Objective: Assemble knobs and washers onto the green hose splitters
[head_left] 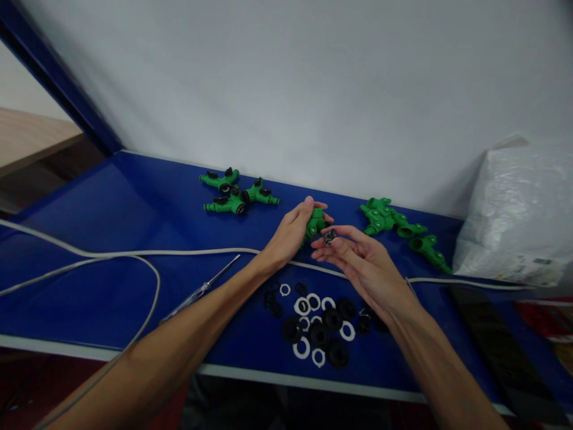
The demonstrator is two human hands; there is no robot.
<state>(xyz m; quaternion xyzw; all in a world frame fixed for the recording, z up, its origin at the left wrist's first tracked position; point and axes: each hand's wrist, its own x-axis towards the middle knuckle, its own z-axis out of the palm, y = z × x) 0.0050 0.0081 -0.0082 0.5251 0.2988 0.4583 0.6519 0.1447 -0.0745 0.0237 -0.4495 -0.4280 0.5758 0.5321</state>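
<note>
We observe a pale wall (286,89) behind a blue surface (111,200). At the right end of this surface stands a translucent plastic bag (514,209); a dark flat panel (501,340) lies nearer to us. A pale cable (206,252) runs across the surface from left to right, passing behind our forearms. Our left hand (293,227) is closed around a green fitting (316,220), held above the middle of the surface. Our right hand (369,257) pinches a small dark part (330,237) between thumb and fingers, just beside that fitting; we cannot tell whether the two touch. A screwdriver (206,286) lies left of our left forearm. Three green fittings with black levers (262,192) rest near the wall at left; a group of green pieces (378,216) lies right of centre. Between our forearms we see black caps (332,319), white rings (301,347) and small black rings (276,309), some overlapping.
</note>
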